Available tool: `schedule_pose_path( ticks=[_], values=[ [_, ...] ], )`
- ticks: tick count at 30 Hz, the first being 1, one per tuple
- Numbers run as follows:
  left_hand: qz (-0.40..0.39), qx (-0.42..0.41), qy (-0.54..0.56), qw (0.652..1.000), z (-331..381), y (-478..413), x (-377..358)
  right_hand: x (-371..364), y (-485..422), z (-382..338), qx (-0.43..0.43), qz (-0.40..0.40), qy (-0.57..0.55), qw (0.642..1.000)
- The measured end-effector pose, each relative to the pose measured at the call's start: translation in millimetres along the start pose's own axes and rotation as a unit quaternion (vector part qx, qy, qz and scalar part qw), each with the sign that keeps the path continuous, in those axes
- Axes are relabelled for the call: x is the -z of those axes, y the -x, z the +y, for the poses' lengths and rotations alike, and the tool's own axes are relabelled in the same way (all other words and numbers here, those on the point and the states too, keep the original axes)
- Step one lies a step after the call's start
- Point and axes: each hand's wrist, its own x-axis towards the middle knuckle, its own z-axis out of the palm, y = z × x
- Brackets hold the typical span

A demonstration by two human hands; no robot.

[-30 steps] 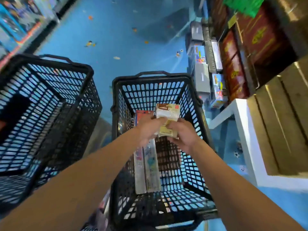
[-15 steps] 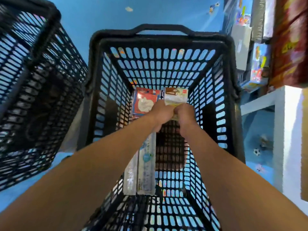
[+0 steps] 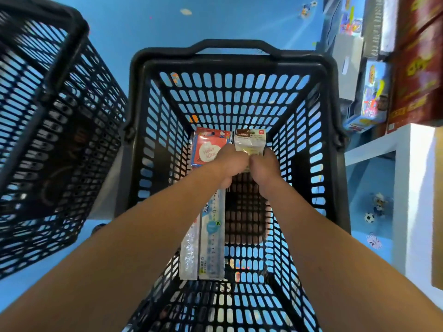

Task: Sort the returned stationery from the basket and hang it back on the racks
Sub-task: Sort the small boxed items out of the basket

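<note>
Head — packet (image 3: 250, 142) below basket rim (image 3: 230, 61)

Bright, even light filled the scene, with a pale glare streak on the blue floor (image 3: 287, 34). Motion blur smeared the spare basket (image 3: 48, 116) left of the left hand (image 3: 230, 161) and boxes (image 3: 419, 68) right of the right hand (image 3: 263, 164); edges bowed.

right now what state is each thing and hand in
black plastic mesh basket, middle: upright, holds packets
cream printed packet: gripped by both hands
left hand: grips the packet
right hand: grips the packet
red and blue card packet: lying in the basket
clear plastic ruler packs: lying flat, side by side
second black mesh basket: upright, contents unclear
</note>
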Motion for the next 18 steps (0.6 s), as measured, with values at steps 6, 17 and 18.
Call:
schedule_pose_path(
  ticks=[6,17,18],
  values=[
    [0.008,0.000,-0.001,1.000,-0.3,15.2,12.6,3.0,23.0,-2.5,-0.015,0.044,-0.027,0.999],
    [-0.027,-0.115,0.043,0.992,-13.0,141.4,83.1,-14.1,176.4,-23.9,0.088,0.087,-0.083,0.989],
    [-0.029,-0.129,0.042,0.990,-14.8,159.7,95.3,-19.9,197.8,-28.4,0.108,0.093,-0.098,0.985]
  ],
)
